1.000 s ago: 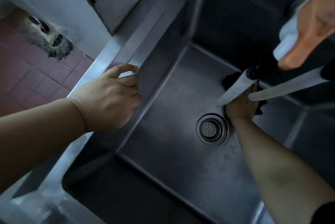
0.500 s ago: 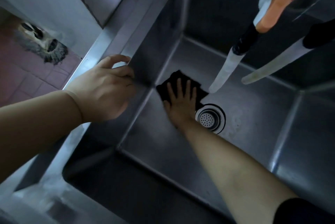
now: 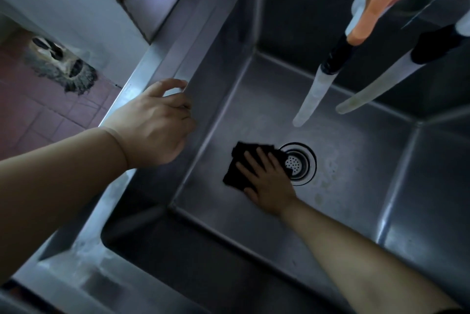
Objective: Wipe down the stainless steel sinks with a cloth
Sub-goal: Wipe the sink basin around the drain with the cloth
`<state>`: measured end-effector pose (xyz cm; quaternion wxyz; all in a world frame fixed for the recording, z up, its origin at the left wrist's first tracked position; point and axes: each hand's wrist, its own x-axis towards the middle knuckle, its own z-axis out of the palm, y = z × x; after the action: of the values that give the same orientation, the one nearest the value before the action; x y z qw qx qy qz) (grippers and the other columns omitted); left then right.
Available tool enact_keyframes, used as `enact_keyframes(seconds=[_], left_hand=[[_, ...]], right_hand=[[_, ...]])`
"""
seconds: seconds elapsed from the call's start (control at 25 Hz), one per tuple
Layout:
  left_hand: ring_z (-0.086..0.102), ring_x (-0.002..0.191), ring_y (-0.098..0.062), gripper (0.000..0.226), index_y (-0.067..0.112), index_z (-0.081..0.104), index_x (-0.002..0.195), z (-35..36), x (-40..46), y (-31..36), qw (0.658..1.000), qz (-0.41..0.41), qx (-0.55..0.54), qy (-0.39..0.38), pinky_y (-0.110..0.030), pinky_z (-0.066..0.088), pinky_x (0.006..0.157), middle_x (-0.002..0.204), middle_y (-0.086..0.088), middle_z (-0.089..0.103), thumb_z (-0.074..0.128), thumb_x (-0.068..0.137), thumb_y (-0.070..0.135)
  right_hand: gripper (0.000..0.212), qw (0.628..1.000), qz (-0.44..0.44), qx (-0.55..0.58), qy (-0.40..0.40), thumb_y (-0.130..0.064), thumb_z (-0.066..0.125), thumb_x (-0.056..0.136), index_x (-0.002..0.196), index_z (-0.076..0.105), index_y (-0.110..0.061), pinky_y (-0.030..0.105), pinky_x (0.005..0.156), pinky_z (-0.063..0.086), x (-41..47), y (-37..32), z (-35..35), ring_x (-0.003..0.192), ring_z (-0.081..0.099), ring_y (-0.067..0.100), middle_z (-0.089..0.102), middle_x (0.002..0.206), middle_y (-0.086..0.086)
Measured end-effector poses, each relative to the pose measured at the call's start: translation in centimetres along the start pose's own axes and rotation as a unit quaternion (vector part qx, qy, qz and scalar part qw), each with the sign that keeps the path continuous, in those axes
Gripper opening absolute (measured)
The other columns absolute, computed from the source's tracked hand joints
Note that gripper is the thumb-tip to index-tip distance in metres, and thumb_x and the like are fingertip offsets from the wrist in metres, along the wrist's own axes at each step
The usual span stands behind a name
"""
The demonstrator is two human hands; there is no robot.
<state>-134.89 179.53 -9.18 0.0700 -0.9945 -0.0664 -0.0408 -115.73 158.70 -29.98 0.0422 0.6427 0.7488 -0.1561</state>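
Right hand is flat, fingers straight and slightly spread, pressing a small black folded cloth onto the floor of the stainless steel sink basin. No pinch: the cloth sits under the palm and fingers and sticks out past the fingertips toward the left wall, its right corner touching the rim of the round perforated metal drain strainer. Left hand rests on the sink's left rim, fingers curled over the edge, thumb raised above the ledge. Two pale translucent hoses with black collars hang over the far half of the basin, ends above the floor, well apart from the cloth. An orange plastic piece sits over the left hose.
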Motion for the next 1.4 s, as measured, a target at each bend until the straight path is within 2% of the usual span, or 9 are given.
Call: enact_keyframes(seconds=[0.12,0.32,0.44,0.56,0.76,1.16,1.28,1.32,1.4], left_hand=[[0.064,0.086,-0.030,0.021,0.013,0.062,0.066,0.3,-0.1,-0.1,1.000,-0.008,0.001,-0.006,-0.044,0.032,0.109,0.070,-0.008,0.063,0.043,0.077,0.013],[0.063,0.087,-0.029,0.021,0.014,0.062,0.065,0.2,0.0,-0.2,1.000,-0.009,-0.002,-0.020,-0.042,0.030,0.110,0.068,-0.006,0.063,0.045,0.078,0.014],[0.063,0.091,-0.027,0.019,0.016,0.061,0.066,0.0,-0.1,-0.1,1.000,-0.004,-0.002,-0.026,-0.042,0.031,0.110,0.068,-0.004,0.063,0.044,0.076,0.016],[0.063,0.088,-0.027,0.020,0.016,0.061,0.065,-0.1,0.1,0.1,0.999,-0.005,0.009,-0.041,-0.041,0.031,0.110,0.067,-0.004,0.063,0.043,0.076,0.016],[0.064,0.086,-0.028,0.026,0.016,0.060,0.063,-0.7,0.1,0.5,0.998,0.006,0.032,-0.047,-0.040,0.029,0.109,0.064,-0.003,0.062,0.038,0.078,0.015],[0.064,0.089,-0.033,0.029,0.011,0.066,0.071,-0.6,1.0,3.7,0.985,0.152,0.045,-0.068,-0.046,0.034,0.105,0.070,-0.009,0.062,0.040,0.083,0.004],[0.062,0.072,-0.027,0.006,0.017,0.066,0.064,2.4,2.0,8.7,0.975,0.124,-0.028,-0.183,-0.035,0.044,0.074,0.064,-0.002,0.061,0.062,0.060,0.020],[0.062,0.071,-0.026,0.015,0.017,0.068,0.068,3.7,2.6,10.3,0.968,0.099,-0.048,-0.227,-0.032,0.046,0.070,0.068,-0.003,0.062,0.069,0.055,0.022],[0.057,0.100,-0.027,0.032,0.013,0.063,0.107,6.1,3.4,12.9,0.944,0.023,-0.061,-0.325,-0.033,0.042,0.088,0.107,-0.009,0.061,0.063,0.076,0.019]], right_hand=[[0.062,0.990,0.135,0.013,0.039,-0.046,0.036,0.091,0.148,0.028,-0.024,0.054,0.113,0.019,4.3,3.3,-2.0,0.143,0.015,0.039,0.023,0.156,0.010],[0.064,0.942,0.329,0.067,0.013,-0.051,0.022,0.097,0.151,-0.005,-0.029,0.053,0.115,-0.008,10.0,2.1,-3.9,0.143,-0.018,0.036,-0.012,0.159,0.008],[0.061,0.970,0.233,0.071,0.021,-0.048,0.032,0.096,0.151,0.014,-0.028,0.053,0.112,-0.009,9.3,-3.8,-2.6,0.144,-0.004,0.042,0.004,0.159,0.012],[0.056,0.998,0.053,0.035,0.019,-0.049,0.036,0.089,0.142,0.041,-0.029,0.053,0.112,0.008,5.6,-9.8,-0.1,0.139,0.024,0.042,0.034,0.151,0.011],[0.056,0.994,-0.100,-0.032,-0.038,-0.053,0.028,0.091,0.142,0.039,-0.033,0.049,0.114,0.003,-2.0,-9.3,2.4,0.142,0.018,0.031,0.035,0.151,0.002],[0.074,0.994,0.054,-0.005,-0.092,-0.062,0.039,0.080,0.145,0.030,-0.029,0.049,0.114,0.004,-16.5,0.1,1.6,0.134,0.028,0.034,0.044,0.143,0.009],[0.075,0.993,0.077,0.017,-0.090,-0.058,0.042,0.071,0.138,0.037,-0.024,0.049,0.114,0.003,-13.2,-1.7,1.9,0.133,0.028,0.035,0.042,0.144,0.012],[0.076,0.994,0.083,0.023,-0.071,-0.056,0.042,0.072,0.139,0.038,-0.023,0.050,0.114,0.005,-11.6,-2.2,1.9,0.136,0.026,0.034,0.038,0.148,0.011],[0.074,0.996,0.089,0.021,-0.025,-0.053,0.042,0.076,0.143,0.036,-0.023,0.051,0.113,0.009,-8.2,-2.2,1.8,0.141,0.021,0.032,0.029,0.152,0.009]])
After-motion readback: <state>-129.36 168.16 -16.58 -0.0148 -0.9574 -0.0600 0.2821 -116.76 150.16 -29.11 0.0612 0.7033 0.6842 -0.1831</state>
